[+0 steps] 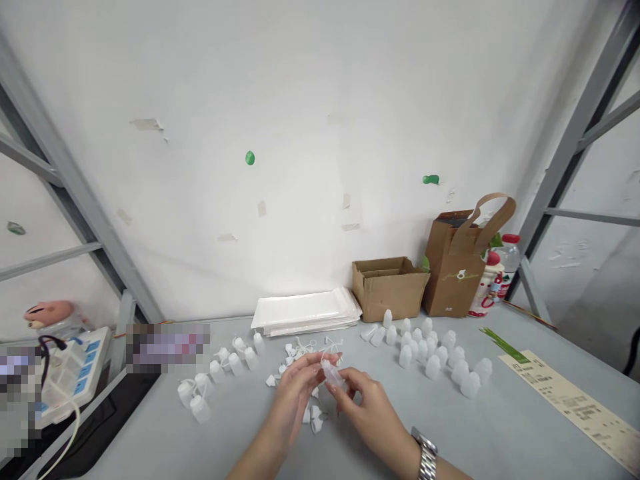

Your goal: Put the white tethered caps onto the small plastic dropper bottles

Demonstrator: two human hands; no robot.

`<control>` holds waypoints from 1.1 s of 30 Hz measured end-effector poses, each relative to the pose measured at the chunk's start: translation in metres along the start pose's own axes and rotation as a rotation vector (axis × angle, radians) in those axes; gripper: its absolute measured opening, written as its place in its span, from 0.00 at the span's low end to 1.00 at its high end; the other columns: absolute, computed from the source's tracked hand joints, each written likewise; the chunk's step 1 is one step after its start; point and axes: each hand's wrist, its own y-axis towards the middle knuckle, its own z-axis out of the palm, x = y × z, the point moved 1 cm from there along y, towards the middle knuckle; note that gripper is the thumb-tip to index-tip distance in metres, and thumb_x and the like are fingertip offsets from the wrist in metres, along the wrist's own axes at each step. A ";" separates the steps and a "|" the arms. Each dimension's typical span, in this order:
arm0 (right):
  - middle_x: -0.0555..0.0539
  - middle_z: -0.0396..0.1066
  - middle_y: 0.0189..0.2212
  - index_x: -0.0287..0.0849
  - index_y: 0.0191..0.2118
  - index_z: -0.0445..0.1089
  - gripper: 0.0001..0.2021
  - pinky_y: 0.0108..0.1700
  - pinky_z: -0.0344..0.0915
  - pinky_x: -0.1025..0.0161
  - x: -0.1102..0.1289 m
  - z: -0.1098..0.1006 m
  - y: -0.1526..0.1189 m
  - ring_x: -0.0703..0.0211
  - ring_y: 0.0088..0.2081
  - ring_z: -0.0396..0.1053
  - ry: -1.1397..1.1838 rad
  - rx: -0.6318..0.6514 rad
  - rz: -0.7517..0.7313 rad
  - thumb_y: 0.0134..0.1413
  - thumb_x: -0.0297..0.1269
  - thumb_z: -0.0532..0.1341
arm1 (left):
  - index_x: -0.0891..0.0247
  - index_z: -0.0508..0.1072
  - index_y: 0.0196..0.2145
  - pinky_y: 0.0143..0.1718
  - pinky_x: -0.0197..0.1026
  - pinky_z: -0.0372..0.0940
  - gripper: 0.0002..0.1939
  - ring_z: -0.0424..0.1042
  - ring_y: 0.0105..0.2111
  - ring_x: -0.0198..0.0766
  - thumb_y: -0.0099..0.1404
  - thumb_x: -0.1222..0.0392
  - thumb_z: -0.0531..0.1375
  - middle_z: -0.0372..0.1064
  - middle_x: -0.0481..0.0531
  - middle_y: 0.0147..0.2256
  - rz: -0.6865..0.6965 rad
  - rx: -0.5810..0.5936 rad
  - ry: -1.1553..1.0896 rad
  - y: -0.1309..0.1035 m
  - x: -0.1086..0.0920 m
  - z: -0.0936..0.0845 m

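Between my two hands a small translucent squeeze bottle (335,376) is held at a tilt, its narrow end up and to the left. My right hand (367,399) grips its body with thumb and fingers. At the narrow end, the fingers of my left hand (299,387) close around the top, where a thin white strap shows; whether a cap is seated there is hidden. Loose white caps with straps (316,420) lie under and behind my hands. To the right stand several uncapped bottles (433,367); at left are several bottles with white caps (235,364).
Behind stand a stack of white envelopes (305,312), an open cardboard box (390,297), a brown paper bag (455,273) and drink bottles (507,260). A printed paper strip (570,400) and green ties (505,345) lie right. A power strip (83,373) and cables are left.
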 end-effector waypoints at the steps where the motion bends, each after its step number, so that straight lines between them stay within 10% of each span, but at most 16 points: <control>1: 0.51 0.69 0.22 0.42 0.32 0.69 0.11 0.35 0.59 0.64 -0.001 0.001 0.000 0.57 0.30 0.65 -0.027 -0.016 -0.001 0.55 0.43 0.55 | 0.65 0.75 0.35 0.53 0.47 0.53 0.10 0.66 0.48 0.48 0.55 0.60 0.58 0.73 0.58 0.43 -0.008 0.004 0.003 0.000 0.000 0.000; 21: 0.53 0.62 0.18 0.41 0.29 0.62 0.07 0.39 0.58 0.57 -0.001 0.001 -0.006 0.63 0.20 0.60 -0.474 -0.343 -0.541 0.57 0.29 0.51 | 0.68 0.76 0.38 0.56 0.47 0.51 0.13 0.61 0.53 0.49 0.55 0.63 0.60 0.71 0.60 0.46 -0.089 0.022 -0.094 -0.004 0.004 0.007; 33: 0.52 0.62 0.15 0.43 0.20 0.58 0.13 0.31 0.59 0.65 0.004 0.002 -0.005 0.57 0.28 0.63 -0.142 -0.139 -0.026 0.51 0.39 0.58 | 0.68 0.76 0.39 0.55 0.48 0.52 0.14 0.66 0.50 0.49 0.54 0.65 0.59 0.74 0.59 0.42 -0.117 0.055 -0.151 -0.002 0.004 0.006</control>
